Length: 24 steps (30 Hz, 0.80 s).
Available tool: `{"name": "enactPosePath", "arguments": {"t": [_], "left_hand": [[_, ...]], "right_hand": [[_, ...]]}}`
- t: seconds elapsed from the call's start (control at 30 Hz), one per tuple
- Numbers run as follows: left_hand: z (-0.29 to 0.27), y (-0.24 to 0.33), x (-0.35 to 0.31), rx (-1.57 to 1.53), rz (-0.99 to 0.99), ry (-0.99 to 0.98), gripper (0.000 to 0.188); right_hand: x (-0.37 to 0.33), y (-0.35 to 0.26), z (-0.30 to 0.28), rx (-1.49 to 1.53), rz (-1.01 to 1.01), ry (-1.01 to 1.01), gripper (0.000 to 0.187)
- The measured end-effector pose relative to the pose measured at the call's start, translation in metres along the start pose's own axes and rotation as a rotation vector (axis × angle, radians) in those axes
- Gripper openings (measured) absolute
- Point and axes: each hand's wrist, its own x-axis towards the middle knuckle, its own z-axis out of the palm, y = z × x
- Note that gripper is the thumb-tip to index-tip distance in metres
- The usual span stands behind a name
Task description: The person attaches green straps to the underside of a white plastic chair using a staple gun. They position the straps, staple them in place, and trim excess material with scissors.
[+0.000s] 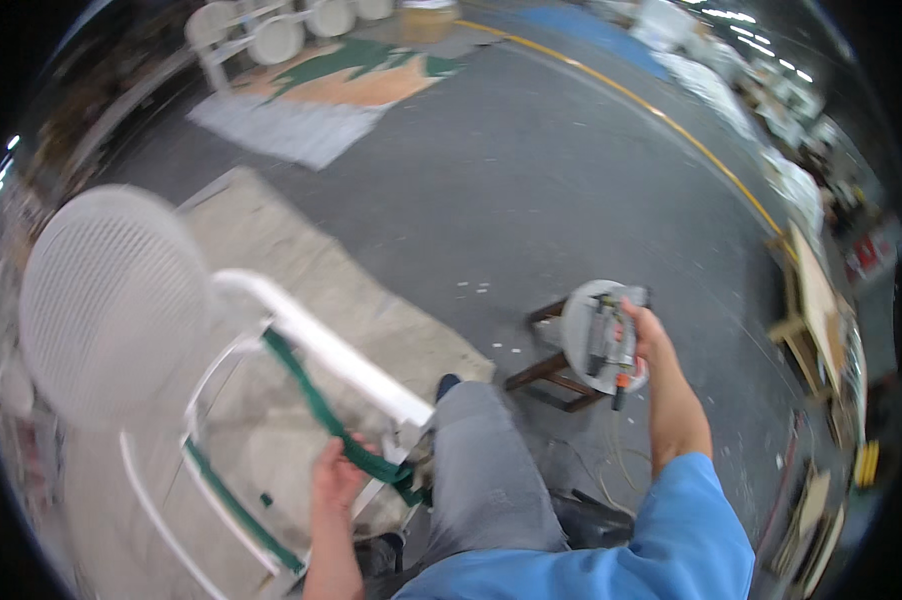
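My right hand (648, 335) wraps its fingers round a grey power tool (619, 345), probably a stapler given the blur, at the round stool (577, 325)'s right edge. My left hand (339, 478)'s fingers pinch a green strip (316, 402) beside the white chair frame (346, 362). I should keep it untwisted; the grey-trousered leg (489, 450) and pale hose (603, 468) crowd the space between.

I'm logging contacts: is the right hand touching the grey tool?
Touching: the head view shows the right hand closed around part of the grey tool, without a gap.
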Motion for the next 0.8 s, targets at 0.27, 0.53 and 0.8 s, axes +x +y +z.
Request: {"name": "enactPosePath", "arguments": {"t": [0.27,0.53,0.8], "left_hand": [[0.006,-0.1,-0.098,-0.007,-0.223,0.133,0.042],[-0.004,-0.101,-0.089,0.017,0.024,0.253,0.038],[0.003,-0.107,-0.079,0.039,0.168,0.381,0.035]], "right_hand": [[0.033,0.01,-0.01,-0.046,0.051,-0.162,0.035],[0.021,0.015,-0.027,-0.051,-0.051,-0.177,0.057],[-0.057,0.011,-0.049,-0.443,-0.556,-0.003,0.057]]}}
